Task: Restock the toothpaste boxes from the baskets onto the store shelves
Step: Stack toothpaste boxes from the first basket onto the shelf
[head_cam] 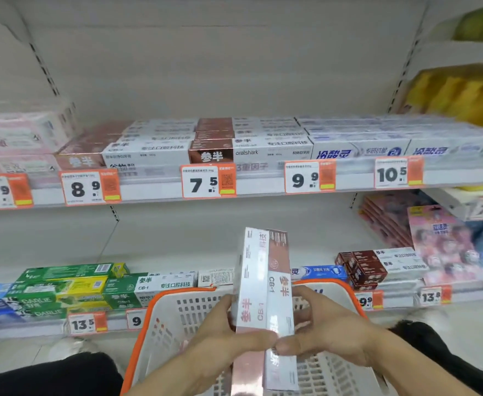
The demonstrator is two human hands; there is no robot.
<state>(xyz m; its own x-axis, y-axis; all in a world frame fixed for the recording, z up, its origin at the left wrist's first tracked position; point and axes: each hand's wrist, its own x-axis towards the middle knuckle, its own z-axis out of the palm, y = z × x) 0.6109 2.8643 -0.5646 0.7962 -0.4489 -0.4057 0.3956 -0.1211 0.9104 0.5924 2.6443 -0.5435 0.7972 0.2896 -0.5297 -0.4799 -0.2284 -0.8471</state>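
Single view: a wide-angle head-mounted camera, facing forward and slightly downward at the store shelving from close range. The upper shelf (263, 192) runs across mid-frame, its lines bowed by the lens; the lower shelf (400, 302) sits below it. The basket (160, 315) and both forearms enter at the bottom edge, nearest the lens.
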